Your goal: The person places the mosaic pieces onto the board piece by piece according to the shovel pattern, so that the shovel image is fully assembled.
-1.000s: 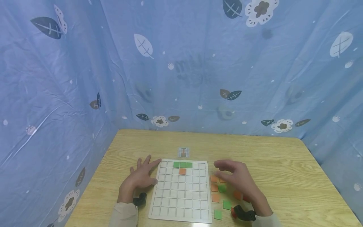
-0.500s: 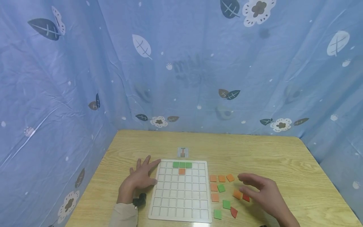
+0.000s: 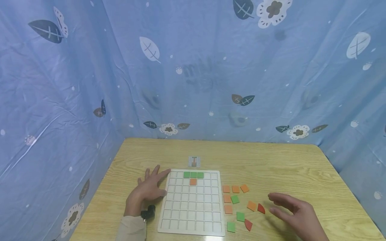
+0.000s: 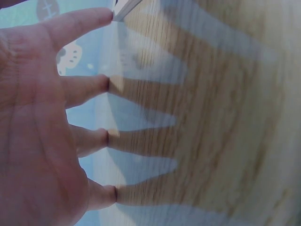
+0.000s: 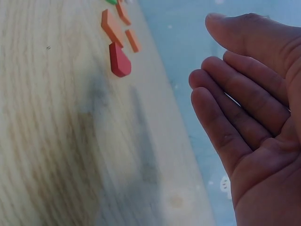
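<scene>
At the far left hangs a blue curtain printed with leaves and flowers, which runs on behind the wooden table; on the table's left part a beige sleeve leads to the left hand, a black device at its wrist; the fingers are spread wide and nearly straight, three fingertips resting on the wood and the index fingertip touching the top left corner of the white board; the thumb tip lies at the board's left edge, seemingly in contact, though its underside is hard to make out.

The board is ruled in squares and lies flat; three green tiles fill the third, fourth and fifth squares of its top row, side by side, and one orange tile sits in the square directly below the middle one; just beyond the far edge lies a small printed card.

Right of the board lie loose tiles: six orange pieces, three green pieces among and nearer the viewer than them, and two red quarter-rounds, one at the near end and one at the right, beside an orange piece.

Farthest right, the right hand hovers just beside that right-hand red piece; its fingers lie close together, gently bent, the thumb held apart from them.
</scene>
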`<state>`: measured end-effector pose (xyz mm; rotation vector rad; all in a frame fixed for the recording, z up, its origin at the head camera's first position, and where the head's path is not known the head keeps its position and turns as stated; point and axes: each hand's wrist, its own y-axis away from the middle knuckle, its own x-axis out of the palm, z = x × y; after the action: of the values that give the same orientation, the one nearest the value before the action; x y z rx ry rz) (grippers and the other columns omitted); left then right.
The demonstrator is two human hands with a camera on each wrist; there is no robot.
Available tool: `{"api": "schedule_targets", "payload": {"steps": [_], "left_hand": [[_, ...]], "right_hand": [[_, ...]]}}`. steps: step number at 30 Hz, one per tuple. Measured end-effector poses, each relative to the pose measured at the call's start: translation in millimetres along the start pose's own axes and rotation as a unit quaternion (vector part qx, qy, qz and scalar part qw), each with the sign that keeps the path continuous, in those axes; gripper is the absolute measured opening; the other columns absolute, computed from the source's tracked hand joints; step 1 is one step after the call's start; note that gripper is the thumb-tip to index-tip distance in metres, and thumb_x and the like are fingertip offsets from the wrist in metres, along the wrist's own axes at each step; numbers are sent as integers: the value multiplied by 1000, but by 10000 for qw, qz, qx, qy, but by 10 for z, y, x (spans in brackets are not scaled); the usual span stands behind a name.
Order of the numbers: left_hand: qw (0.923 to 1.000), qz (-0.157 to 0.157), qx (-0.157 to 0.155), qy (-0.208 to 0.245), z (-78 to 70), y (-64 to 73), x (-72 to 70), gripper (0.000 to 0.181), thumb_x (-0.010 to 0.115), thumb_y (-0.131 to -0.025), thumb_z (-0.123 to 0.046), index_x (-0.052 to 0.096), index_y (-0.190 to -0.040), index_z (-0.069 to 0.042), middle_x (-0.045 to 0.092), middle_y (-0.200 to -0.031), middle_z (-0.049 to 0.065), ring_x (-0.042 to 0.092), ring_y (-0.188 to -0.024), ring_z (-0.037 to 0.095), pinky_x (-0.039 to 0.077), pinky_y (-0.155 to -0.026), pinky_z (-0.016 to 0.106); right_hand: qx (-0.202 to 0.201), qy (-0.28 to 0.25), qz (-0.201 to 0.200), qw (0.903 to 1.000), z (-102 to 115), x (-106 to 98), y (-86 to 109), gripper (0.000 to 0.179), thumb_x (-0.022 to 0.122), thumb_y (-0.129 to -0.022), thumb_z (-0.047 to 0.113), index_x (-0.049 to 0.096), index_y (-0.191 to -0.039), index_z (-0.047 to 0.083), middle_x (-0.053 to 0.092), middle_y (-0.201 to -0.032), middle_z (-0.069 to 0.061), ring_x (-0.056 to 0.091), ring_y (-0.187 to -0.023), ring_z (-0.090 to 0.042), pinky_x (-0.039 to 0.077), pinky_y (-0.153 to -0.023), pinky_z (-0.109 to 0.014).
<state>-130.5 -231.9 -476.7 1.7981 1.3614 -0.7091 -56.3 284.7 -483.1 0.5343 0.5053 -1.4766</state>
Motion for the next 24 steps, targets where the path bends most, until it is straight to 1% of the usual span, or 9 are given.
{"api": "schedule_targets", "payload": {"steps": [3, 5, 10, 12, 18, 24], "left_hand": [[10000, 15, -4, 17, 4, 7, -5, 93, 82, -80, -12, 49, -166, -22, 17, -180, 29, -1, -163, 67, 0, -117, 95], [10000, 19, -1, 17, 5, 9, -8, 93, 81, -80, -12, 49, -166, -22, 17, -181, 29, -1, -163, 67, 0, -117, 95], [10000, 12, 5, 16, 2, 10, -13, 93, 80, -79, -12, 50, -166, -22, 17, -181, 29, 0, -163, 67, 0, -117, 94], [10000, 12, -4, 21, 2, 7, -12, 93, 79, -79, -12, 50, -166, -23, 17, -181, 29, 0, -163, 67, 0, -117, 94], [10000, 22, -60, 22, -4, 2, -12, 93, 80, -80, -12, 49, -166, -24, 17, -181, 28, 0, -163, 66, 0, -117, 94], [9999, 34, -90, 56, -4, 5, -10, 92, 81, -81, -11, 50, -166, -25, 17, -181, 27, -1, -164, 64, -1, -118, 93]], "right_hand": [[28, -36, -24, 10000, -21, 14, 11, 46, 90, -91, 27, 78, -133, 15, 81, -128, -6, 78, -106, -1, 61, -86, -17], [3, -168, -32, 9999, -36, 36, 8, 45, 90, -91, 26, 78, -134, 14, 82, -127, -6, 77, -106, 0, 61, -86, -17], [-243, -440, -25, 9987, -77, 116, -12, 44, 89, -92, 20, 78, -133, 12, 82, -126, -8, 75, -108, 4, 62, -87, -17], [-321, -433, -16, 9985, -77, 150, -23, 43, 89, -91, 20, 78, -132, 12, 82, -126, -7, 75, -108, 4, 62, -87, -17], [-250, -329, 42, 9991, -38, 268, -73, 41, 91, -90, 27, 80, -128, 17, 83, -123, -2, 74, -108, 5, 61, -89, -17], [-518, -59, -56, 9986, -18, 377, -92, 38, 93, -87, 24, 82, -123, 20, 84, -118, 6, 72, -110, 7, 59, -92, -14]]}}
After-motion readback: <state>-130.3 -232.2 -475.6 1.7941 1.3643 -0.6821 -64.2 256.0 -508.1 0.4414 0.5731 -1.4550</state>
